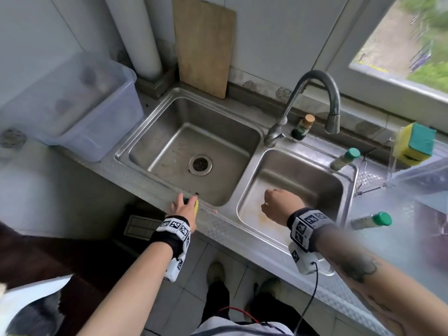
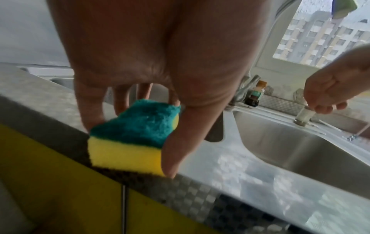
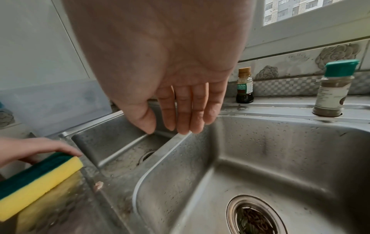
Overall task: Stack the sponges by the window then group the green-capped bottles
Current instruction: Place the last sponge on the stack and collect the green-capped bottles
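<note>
My left hand (image 1: 188,204) grips a yellow sponge with a green scouring top (image 2: 136,137) by its long sides, at the front rim of the double sink (image 1: 218,221) before the left basin. The same sponge (image 3: 38,178) touches the steel rim in the right wrist view. My right hand (image 1: 278,204) hangs open over the right basin, fingers straight and holding nothing. More yellow-and-green sponge (image 1: 415,144) sits at the far right under the window. One green-capped bottle (image 1: 344,159) stands behind the right basin. A second green-capped bottle (image 1: 371,220) stands on the counter to its right.
A curved tap (image 1: 315,93) rises between the basins, with a small dark brown-capped bottle (image 1: 303,127) beside it. A clear plastic bin (image 1: 72,105) stands at the left. A wooden board (image 1: 203,44) leans on the back wall. A clear container (image 1: 421,170) lies at the right.
</note>
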`<state>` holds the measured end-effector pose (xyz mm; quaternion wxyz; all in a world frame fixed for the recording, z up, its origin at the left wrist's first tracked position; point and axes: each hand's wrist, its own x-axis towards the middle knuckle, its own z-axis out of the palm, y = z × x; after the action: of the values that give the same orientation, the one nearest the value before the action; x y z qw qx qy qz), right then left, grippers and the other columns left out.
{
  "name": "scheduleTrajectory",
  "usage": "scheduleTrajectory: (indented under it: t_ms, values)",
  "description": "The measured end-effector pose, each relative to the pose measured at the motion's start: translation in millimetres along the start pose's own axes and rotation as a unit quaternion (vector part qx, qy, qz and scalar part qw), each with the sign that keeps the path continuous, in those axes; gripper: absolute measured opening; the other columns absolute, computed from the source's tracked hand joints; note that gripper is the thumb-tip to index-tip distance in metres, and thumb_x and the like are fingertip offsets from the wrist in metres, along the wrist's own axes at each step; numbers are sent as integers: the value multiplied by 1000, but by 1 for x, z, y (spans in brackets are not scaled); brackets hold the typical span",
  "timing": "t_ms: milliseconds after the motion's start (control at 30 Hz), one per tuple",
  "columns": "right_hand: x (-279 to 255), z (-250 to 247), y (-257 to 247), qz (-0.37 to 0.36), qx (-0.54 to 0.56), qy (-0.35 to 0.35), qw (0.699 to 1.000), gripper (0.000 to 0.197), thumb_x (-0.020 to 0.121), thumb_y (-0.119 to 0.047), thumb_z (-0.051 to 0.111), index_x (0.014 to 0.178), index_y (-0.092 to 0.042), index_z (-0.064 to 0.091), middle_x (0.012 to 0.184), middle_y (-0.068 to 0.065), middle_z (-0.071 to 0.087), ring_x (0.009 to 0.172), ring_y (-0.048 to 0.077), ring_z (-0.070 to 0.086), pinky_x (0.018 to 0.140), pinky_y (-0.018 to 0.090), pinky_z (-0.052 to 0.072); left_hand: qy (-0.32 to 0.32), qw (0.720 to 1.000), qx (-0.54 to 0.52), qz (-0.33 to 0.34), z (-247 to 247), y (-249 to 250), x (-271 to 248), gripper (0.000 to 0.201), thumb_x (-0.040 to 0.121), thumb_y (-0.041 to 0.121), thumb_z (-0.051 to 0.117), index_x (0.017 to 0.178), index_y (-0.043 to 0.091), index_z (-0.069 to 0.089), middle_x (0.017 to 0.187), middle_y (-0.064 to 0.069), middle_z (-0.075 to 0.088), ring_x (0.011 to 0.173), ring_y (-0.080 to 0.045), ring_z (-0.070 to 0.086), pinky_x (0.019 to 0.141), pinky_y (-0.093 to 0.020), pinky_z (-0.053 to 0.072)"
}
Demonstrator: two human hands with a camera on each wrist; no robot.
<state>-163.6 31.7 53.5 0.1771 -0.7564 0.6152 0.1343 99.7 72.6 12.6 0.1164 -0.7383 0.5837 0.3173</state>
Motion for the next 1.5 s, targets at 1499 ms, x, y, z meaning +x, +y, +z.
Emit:
scheduleTrajectory:
  t_ms: [1499]
  values:
    - [-8, -154, 396, 249, 540, 180, 784, 36, 82, -14, 62, 116, -3, 53, 100, 12, 64, 67, 17, 61, 58, 30, 44, 27, 954, -28, 297, 28, 338, -49, 49, 89, 29, 55, 135, 22, 39, 136, 4, 41, 129, -12, 36, 109, -30, 34]
